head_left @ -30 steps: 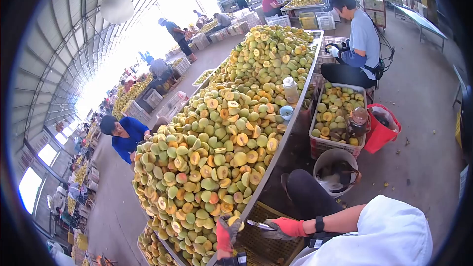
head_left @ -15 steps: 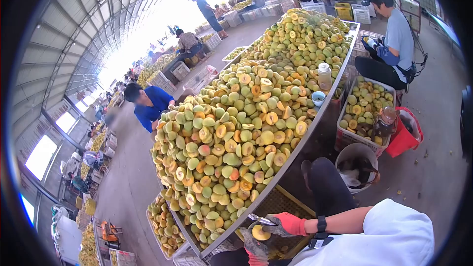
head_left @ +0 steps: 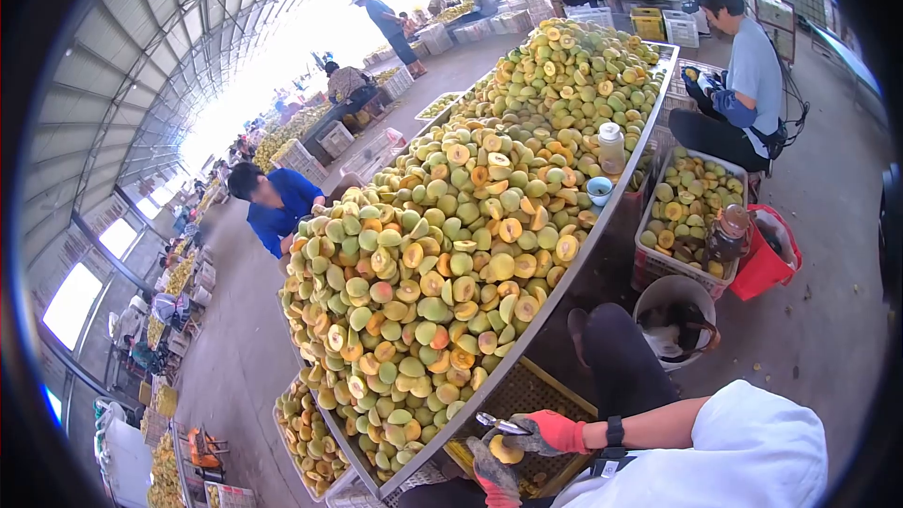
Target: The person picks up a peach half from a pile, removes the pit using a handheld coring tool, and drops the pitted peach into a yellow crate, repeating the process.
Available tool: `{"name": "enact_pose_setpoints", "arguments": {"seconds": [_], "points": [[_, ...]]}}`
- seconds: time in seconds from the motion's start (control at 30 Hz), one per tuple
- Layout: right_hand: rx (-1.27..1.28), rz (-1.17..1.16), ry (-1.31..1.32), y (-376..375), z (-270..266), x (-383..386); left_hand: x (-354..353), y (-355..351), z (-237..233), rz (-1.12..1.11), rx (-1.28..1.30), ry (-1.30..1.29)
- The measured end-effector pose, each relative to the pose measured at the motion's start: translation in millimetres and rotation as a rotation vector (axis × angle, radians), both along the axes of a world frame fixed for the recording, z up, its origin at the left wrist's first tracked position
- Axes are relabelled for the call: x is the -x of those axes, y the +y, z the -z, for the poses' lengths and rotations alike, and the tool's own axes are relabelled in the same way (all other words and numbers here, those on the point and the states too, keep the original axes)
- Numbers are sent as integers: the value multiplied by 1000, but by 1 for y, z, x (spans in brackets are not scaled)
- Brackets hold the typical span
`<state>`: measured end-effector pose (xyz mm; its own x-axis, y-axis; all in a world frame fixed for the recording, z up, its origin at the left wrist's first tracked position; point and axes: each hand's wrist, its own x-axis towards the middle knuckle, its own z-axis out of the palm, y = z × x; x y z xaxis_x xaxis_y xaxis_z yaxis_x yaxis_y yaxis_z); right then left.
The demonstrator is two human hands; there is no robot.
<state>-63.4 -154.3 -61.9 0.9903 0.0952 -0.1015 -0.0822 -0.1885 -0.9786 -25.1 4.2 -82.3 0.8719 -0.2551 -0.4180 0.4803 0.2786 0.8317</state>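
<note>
My right hand (head_left: 550, 433), in a grey and red glove, is closed around a metal pliers-like tool (head_left: 501, 423). The tool's head points left, toward the heap. Below it, my left hand (head_left: 494, 472), gloved the same way, holds a yellow halved fruit (head_left: 505, 450) that looks like a peach, cut face up. My left fingers are partly hidden by the fruit. A yellow crate (head_left: 555, 386) sits under my hands, beside the metal-edged table (head_left: 536, 327). Piled on the table are many green-yellow fruit halves (head_left: 423, 263), several showing the pit.
A clear bottle (head_left: 611, 149) and a blue cup (head_left: 599, 191) stand at the table's edge. A crate of fruit (head_left: 691, 198), a red bucket (head_left: 769, 254) and a pale bucket (head_left: 675, 320) are on the right. A person in blue (head_left: 282, 205) leans at the far side; another (head_left: 752, 66) sits right.
The view has shifted slightly, so the table and heap appear a little farther left. My hands stay together with the tool and the fruit half; the left hand has turned slightly.
</note>
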Motion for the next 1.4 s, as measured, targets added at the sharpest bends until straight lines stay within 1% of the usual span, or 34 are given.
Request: {"name": "enact_pose_setpoints", "arguments": {"seconds": [0.07, 0.1, 0.13, 0.17, 0.2, 0.27, 0.33, 0.4, 0.47, 0.53, 0.57, 0.63, 0.77, 0.83, 0.93, 0.97, 1.03, 1.07, 1.13, 1.23, 1.27, 1.33, 1.37, 1.4], "points": [[7, 8, -13, -1, -2, 1, 3, -7, -4, -65, 79, -28], [4, 6, -22, 0, -7, 3, 3, -6, -2, -54, 80, -26], [1, 6, -31, 1, -12, 5, 2, -3, 3, -70, 9, -65], [-42, 33, 49, 2, -18, 4, 1, -2, 5, -83, -63, -104], [-44, 54, 51, 2, -16, 3, 0, -3, 7, -77, -94, -121], [-8, 42, -36, 3, -6, 4, -2, -3, 8, -65, -120, -125], [-36, 83, -43, 4, -2, 3, -3, -5, 8, -47, -142, -135], [9, 63, -70, 1, 3, 0, -4, -7, 8, -35, -155, -140], [-10, 52, -54, -3, 5, -2, -5, -9, 9, -21, -164, -150], [-179, -12, 13, -7, 1, -4, -5, -10, 9, -13, -170, -153], [-182, -8, 16, -6, 3, -4, -4, -10, 9, -13, -173, -155], [-447, -40, 30, -6, 8, -5, -4, -11, 10, -8, -179, -157], [-450, -80, 87, -6, 19, -8, -5, -12, 10, -3, -186, -164], [-519, -148, 286, -7, 21, -9, -4, -11, 11, -2, -189, -170], [-546, -169, 333, -5, 21, -9, -4, -11, 10, 5, -193, -176], [-545, -168, 333, -3, 22, -9, -5, -11, 10, 5, -194, -179], [-527, -128, 97, 1, 24, -7, -5, -11, 11, 7, -194, -181], [-527, -125, 98, 1, 22, -6, -5, -10, 11, 7, -195, -184], [-372, -3, 20, 4, 18, -3, -5, -11, 10, 9, -198, -189], [-307, 30, 38, -3, -2, 4, -5, -11, 11, 10, -200, -191], [-305, 26, 42, -2, -2, 5, -5, -11, 11, 8, -200, -195], [-159, 43, 13, -1, 0, 3, -4, -10, 11, 5, -196, -198], [-157, 35, 15, 0, 1, 2, -3, -9, 12, 2, -197, -203], [-103, 45, -6, 0, 3, 2, -2, -8, 12, -2, -194, -205]]}}
